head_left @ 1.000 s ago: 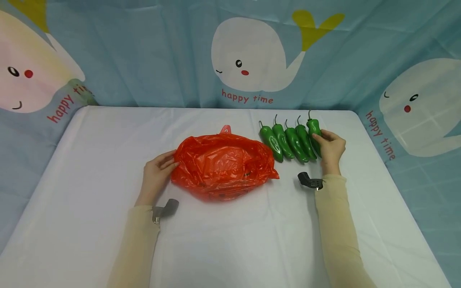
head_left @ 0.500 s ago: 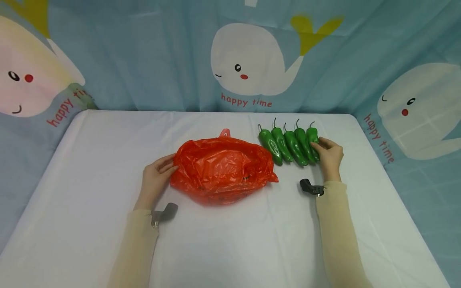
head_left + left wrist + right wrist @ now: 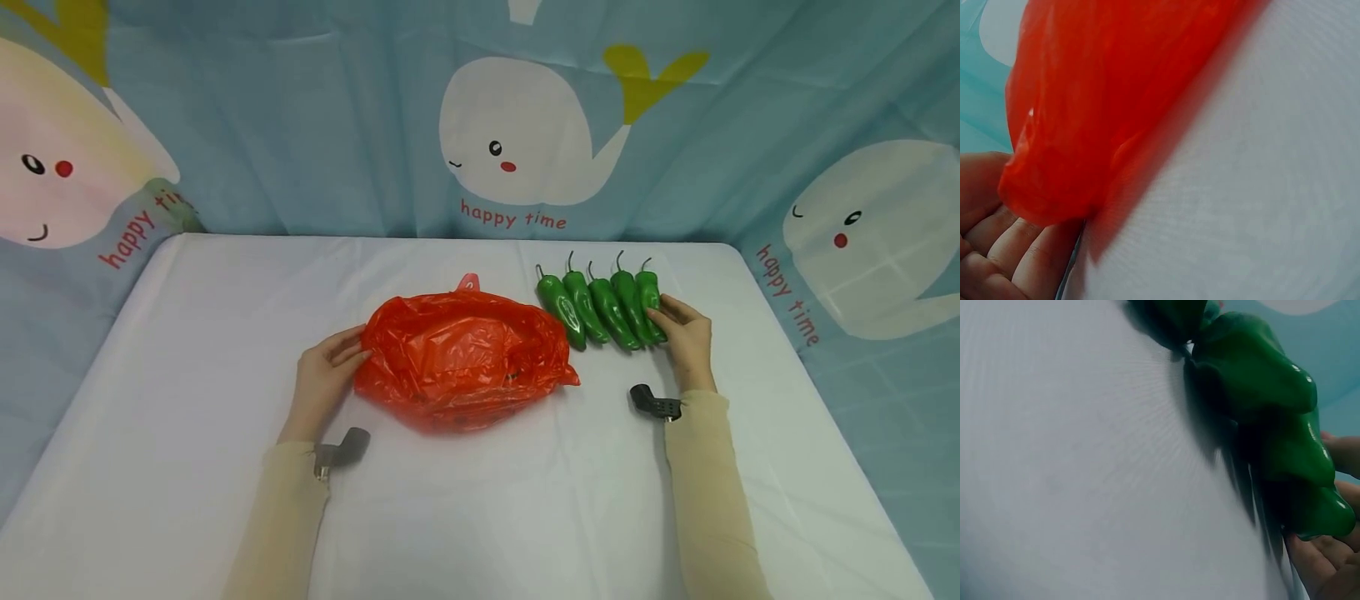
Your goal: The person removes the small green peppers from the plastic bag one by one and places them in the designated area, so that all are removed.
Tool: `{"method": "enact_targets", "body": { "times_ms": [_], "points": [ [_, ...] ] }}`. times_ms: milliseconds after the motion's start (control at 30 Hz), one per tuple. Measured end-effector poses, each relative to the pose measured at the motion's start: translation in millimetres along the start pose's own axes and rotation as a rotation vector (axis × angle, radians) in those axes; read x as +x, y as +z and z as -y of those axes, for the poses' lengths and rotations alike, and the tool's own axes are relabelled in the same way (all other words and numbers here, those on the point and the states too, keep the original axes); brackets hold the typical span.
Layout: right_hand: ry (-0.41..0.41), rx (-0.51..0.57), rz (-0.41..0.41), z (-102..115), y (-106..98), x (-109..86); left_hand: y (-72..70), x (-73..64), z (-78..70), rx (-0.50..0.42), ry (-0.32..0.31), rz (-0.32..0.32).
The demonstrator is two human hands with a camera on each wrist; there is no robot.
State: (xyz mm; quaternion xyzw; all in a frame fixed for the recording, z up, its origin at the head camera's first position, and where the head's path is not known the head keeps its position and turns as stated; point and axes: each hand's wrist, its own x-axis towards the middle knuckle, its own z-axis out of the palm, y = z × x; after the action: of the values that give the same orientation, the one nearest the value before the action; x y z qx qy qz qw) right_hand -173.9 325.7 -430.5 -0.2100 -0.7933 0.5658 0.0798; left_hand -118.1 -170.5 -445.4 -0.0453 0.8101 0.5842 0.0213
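A red plastic bag (image 3: 457, 367) lies on the table with its wide mouth spread. At its left edge my left hand (image 3: 322, 375) holds the plastic between thumb and fingers; the bag's end (image 3: 1047, 187) fills that grasp in the left wrist view. Several green peppers (image 3: 581, 308) lie side by side right of the bag, stems pointing to the back. My right hand (image 3: 686, 337) grips the rightmost green pepper (image 3: 648, 292), thumb on its upper side and fingers around its right side. In the right wrist view the pepper tips (image 3: 1319, 509) overlap in a row beside the fingers.
A white cloth (image 3: 480, 517) covers the table. Behind it hangs a blue curtain (image 3: 322, 150) printed with whales. Each wrist carries a small camera, a grey one (image 3: 345, 446) on the left and a black one (image 3: 656, 403) on the right.
The rightmost pepper, tilted up in my right hand a second ago, now lies lower, in line with the others. My left hand has kept its place at the bag; the head view has shifted slightly.
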Motion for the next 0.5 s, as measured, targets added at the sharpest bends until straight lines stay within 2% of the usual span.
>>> {"method": "enact_targets", "body": {
  "times_ms": [200, 333, 433, 500],
  "points": [
    [-0.012, -0.001, 0.025, 0.9, 3.3, 1.2, -0.5, -2.0, 0.6, -0.007, -0.002, -0.007],
    [-0.035, -0.115, 0.006, 3.1, -2.1, -1.6, 0.3, -1.8, 2.8, -0.034, 0.019, -0.026],
    [-0.074, -0.200, -0.024, 10.7, -8.7, -4.9, 0.7, -1.3, 4.7, -0.058, 0.042, -0.065],
    [-0.119, -0.223, -0.027, 19.1, -12.7, -6.8, -2.6, -2.4, 2.6, -0.017, 0.042, -0.086]
  ]
}}
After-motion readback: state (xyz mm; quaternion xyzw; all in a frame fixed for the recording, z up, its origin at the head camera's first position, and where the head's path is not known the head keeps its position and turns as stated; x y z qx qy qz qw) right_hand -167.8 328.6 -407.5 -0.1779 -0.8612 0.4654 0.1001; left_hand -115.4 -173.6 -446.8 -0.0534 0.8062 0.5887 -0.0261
